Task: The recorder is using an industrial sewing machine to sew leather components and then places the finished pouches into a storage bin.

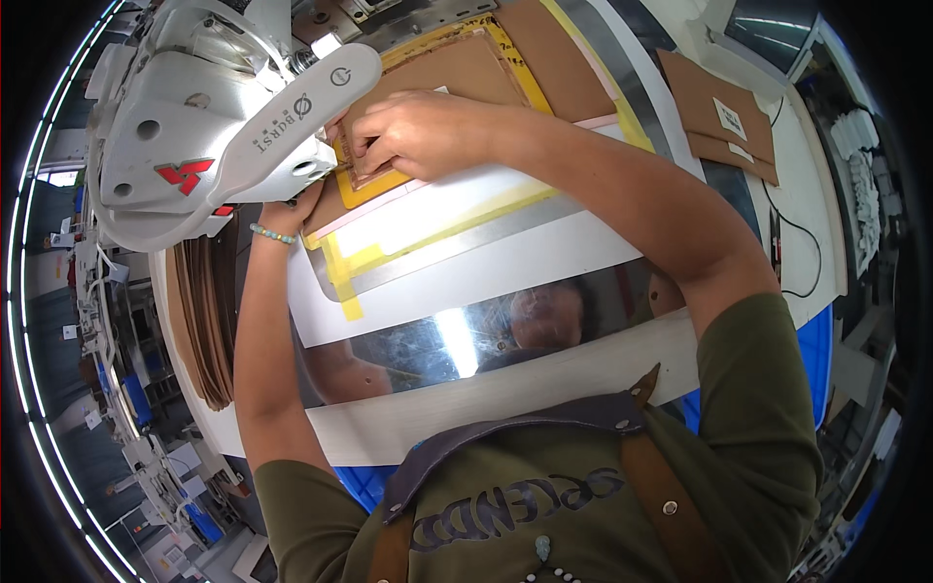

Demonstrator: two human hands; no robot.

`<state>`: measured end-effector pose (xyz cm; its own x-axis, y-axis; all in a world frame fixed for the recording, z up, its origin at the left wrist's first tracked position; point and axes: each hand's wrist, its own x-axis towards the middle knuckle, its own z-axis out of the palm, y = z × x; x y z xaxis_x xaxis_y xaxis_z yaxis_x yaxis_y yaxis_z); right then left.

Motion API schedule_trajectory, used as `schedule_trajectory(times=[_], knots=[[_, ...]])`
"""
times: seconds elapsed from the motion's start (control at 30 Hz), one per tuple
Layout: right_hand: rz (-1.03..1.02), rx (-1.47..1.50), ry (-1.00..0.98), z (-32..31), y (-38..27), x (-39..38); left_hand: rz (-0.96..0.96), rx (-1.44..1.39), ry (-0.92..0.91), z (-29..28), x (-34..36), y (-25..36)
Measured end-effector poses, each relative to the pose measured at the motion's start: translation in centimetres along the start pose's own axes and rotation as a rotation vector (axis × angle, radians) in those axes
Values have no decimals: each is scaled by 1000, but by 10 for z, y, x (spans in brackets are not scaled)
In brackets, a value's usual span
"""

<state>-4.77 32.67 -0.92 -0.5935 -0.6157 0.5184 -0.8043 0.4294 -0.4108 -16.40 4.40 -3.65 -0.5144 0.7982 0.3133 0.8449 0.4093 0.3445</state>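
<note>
My right hand [413, 136] rests with bent, curled fingers on a brown board [451, 77] inside a yellow frame [538, 97], at its near left part; what lies in those fingertips is hidden. My left hand [292, 209], with a beaded bracelet, reaches beneath the white machine head [157, 135] at the left edge of the template, most of its fingers hidden. Under the frame lie another brown sheet [562, 53], a white sheet [447, 209] and a metal plate [505, 216] edged with yellow tape.
Brown folded pieces [725, 124] with white labels lie at the right beside a black cable [814, 262]. A stack of brown sheets [199, 311] stands left. A reflective strip [505, 340] crosses the table's front; blue bins [816, 345] are below. Machinery [146, 408] fills the far left.
</note>
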Motion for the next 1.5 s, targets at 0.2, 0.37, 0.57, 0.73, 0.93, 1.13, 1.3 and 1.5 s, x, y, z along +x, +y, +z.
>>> schedule_trajectory(times=[0.2,0.37,0.57,0.73,0.93,1.13,1.3,1.5], knots=[[-21,-6,10,-1,0,0,-95,204,20,0,8,11],[4,14,-4,-1,0,0,-27,309,86,3,14,25],[2,27,-4,-1,0,0,-199,232,-41,-2,20,38],[-10,50,7,0,2,1,80,245,-77,-5,21,35],[-20,43,26,1,3,0,-106,53,-79,-1,19,30],[-39,13,24,0,1,0,-4,60,15,-5,17,48],[-49,-9,54,1,1,0,53,129,13,-14,16,49],[-14,-14,-13,2,2,1,-98,-353,33,-4,18,39]])
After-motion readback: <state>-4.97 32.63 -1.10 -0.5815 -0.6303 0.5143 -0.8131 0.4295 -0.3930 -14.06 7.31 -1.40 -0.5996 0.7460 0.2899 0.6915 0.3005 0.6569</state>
